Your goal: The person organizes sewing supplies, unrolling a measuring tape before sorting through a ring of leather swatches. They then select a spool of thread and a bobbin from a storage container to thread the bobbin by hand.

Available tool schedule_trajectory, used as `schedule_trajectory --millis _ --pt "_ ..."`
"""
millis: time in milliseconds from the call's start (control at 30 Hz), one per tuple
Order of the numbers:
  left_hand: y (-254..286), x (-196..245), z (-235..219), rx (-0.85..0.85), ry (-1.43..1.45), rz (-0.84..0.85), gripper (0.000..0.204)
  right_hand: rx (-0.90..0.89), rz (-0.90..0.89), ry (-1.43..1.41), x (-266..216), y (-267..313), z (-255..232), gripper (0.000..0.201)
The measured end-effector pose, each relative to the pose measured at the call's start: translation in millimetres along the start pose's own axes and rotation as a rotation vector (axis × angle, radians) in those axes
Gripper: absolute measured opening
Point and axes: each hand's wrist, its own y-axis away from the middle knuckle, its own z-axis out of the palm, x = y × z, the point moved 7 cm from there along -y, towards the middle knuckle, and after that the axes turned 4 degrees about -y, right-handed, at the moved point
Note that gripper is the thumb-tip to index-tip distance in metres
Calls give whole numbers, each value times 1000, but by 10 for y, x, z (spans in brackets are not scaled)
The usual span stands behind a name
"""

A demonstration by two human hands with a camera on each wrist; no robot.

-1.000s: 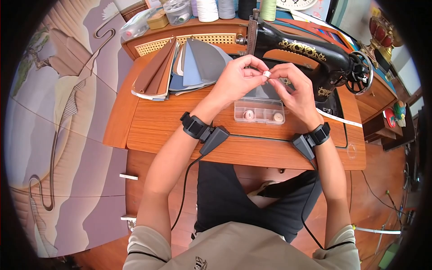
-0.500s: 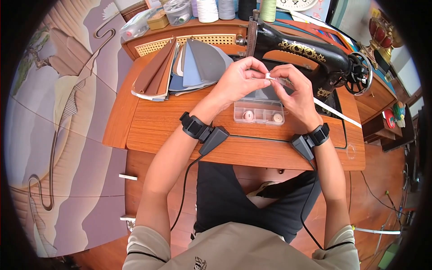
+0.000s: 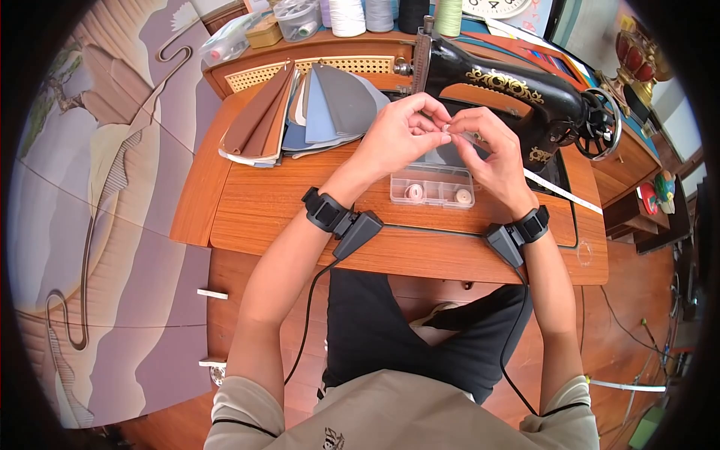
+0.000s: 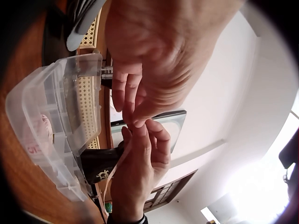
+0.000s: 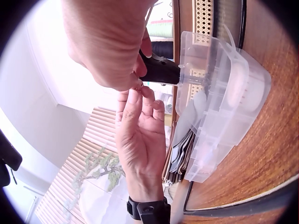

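Note:
Fingertip to fingertip, my left hand (image 3: pixel 394 139) and right hand (image 3: pixel 491 150) pinch the end of a white measuring tape (image 3: pixel 562 190) above the sewing table. The pinched end is small and mostly hidden by the fingers. From the right hand the tape runs down to the right, across the table edge; the left wrist view shows its thin strip (image 4: pixel 111 177) below the right hand (image 4: pixel 135 172). Under the hands stands a clear plastic compartment box (image 3: pixel 431 202), lid raised, with rolled tapes (image 3: pixel 414 193) in two compartments.
A black sewing machine (image 3: pixel 510 75) stands just behind the right hand. Fanned fabric swatches (image 3: pixel 322 105) lie left of the hands. Thread spools (image 3: pixel 346 19) and plastic tubs (image 3: pixel 296 19) line the back ledge. A clear ring (image 3: pixel 584 253) lies near the front right corner.
The small white end between the fingertips has become mostly covered by them. The tape's length to the right has shifted and lies straighter. Both hands stay in nearly the same place.

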Motion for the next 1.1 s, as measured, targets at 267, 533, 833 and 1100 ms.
schedule_trajectory --millis 267,533,833,1100 --pt "3 14 -26 42 296 7 22 43 83 -76 42 4 -16 13" --pt "60 162 -835 479 658 263 23 132 155 -85 218 8 -186 11" --pt "213 92 -1549 733 898 452 22 140 300 -107 444 67 -222 9" --pt "-5 115 -682 232 583 206 21 150 285 -128 383 50 -180 13"
